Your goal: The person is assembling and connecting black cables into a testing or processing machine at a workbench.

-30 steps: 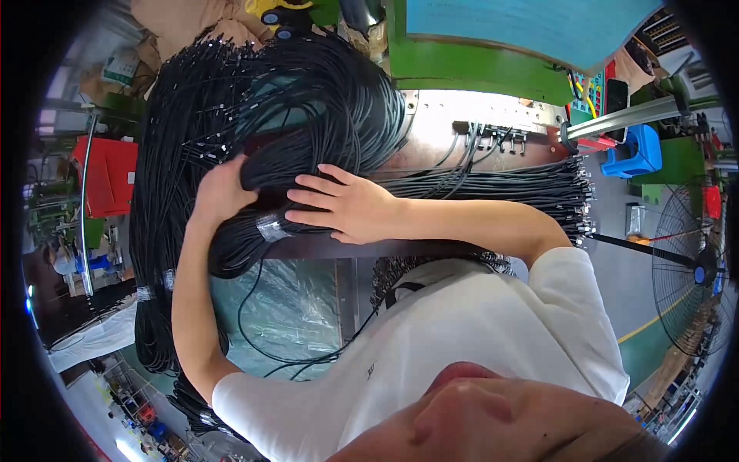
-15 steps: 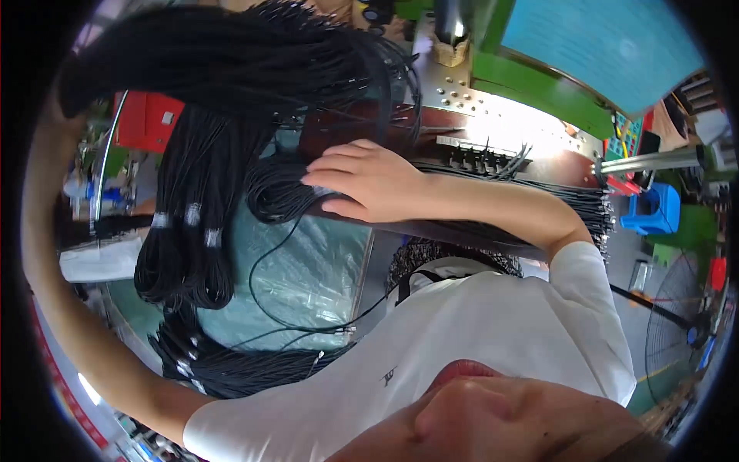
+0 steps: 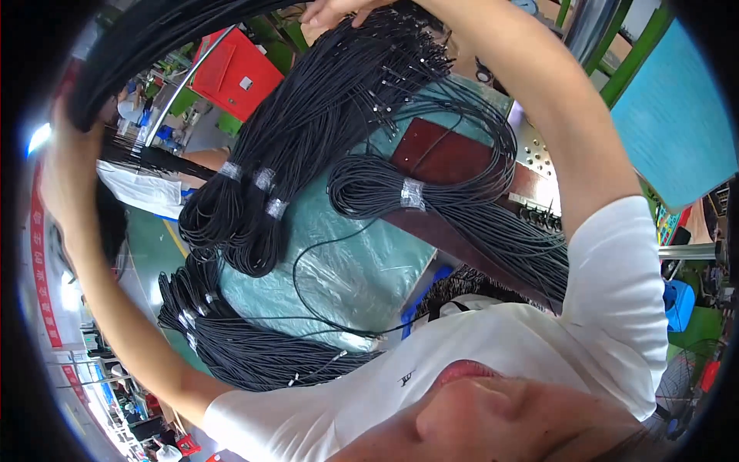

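Note:
A thick bundle of long black cables [image 3: 165,35] arches across the upper left, raised above the bench. My left hand [image 3: 71,142] is closed round its left end; shadow hides most of the fingers. At the top edge my right hand [image 3: 342,11] has its fingers bent against the far part of this bundle, partly cut off by the picture. Beneath them lie more black cable bundles [image 3: 308,115], bound with clear tape, their metal-tipped ends pointing far right. A looped cable coil [image 3: 369,185] with a tape band [image 3: 412,194] rests mid-bench.
Plastic film covers the green bench top [image 3: 331,269]. More taped cables [image 3: 262,346] lie at its near left edge. A dark red board [image 3: 446,154] sits under the coil. Beyond are a red box [image 3: 235,73], a blue stool [image 3: 679,306] and a light blue sheet [image 3: 677,115].
My right hand has left the looped coil and moved up and away to the raised bundle. That bundle is now higher and further left, uncovering the cables and board beneath.

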`<state>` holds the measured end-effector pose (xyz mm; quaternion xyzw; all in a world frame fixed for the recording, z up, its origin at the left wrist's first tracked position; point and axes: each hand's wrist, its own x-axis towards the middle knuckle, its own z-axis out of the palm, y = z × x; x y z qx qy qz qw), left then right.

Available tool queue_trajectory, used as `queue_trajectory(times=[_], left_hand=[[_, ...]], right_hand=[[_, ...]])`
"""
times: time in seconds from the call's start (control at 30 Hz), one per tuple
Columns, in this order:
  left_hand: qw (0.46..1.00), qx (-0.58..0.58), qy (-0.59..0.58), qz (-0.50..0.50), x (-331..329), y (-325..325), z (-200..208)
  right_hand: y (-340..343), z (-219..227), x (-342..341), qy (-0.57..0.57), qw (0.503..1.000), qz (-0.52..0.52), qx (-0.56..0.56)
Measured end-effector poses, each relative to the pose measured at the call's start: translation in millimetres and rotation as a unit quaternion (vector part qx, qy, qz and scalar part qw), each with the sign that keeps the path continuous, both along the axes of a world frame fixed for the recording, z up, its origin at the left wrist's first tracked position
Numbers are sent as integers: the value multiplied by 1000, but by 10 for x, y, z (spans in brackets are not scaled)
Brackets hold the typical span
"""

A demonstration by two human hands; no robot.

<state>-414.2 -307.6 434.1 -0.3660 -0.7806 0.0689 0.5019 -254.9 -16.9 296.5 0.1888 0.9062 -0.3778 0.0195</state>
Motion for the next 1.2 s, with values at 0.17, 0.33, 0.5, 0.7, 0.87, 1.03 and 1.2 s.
queue_trajectory(times=[0.17,0.33,0.5,0.7,0.87,1.03,1.2], left_hand=[[973,-181,-133,58,-1348,353,-1741],[986,-165,-33,-20,-785,486,-3158],[989,-143,-25,-32,-779,542,-3010],[729,-168,-315,-584,1638,1015,-3355],[321,-307,-392,-806,3776,455,-3628],[523,-304,-392,-693,3980,451,-4021],[637,-410,-339,-557,3338,774,-3872]], right_hand=[[103,-1166,-8,-140,962,47,228],[-1081,-1790,2172,186,972,-54,134],[-1843,-1788,4071,123,836,-513,152],[-1912,-2546,4441,-179,896,-343,217],[-1625,-2901,3987,63,900,-245,356],[-1639,-2902,4445,61,920,-274,273],[-1908,-2727,4779,12,878,-277,389]])
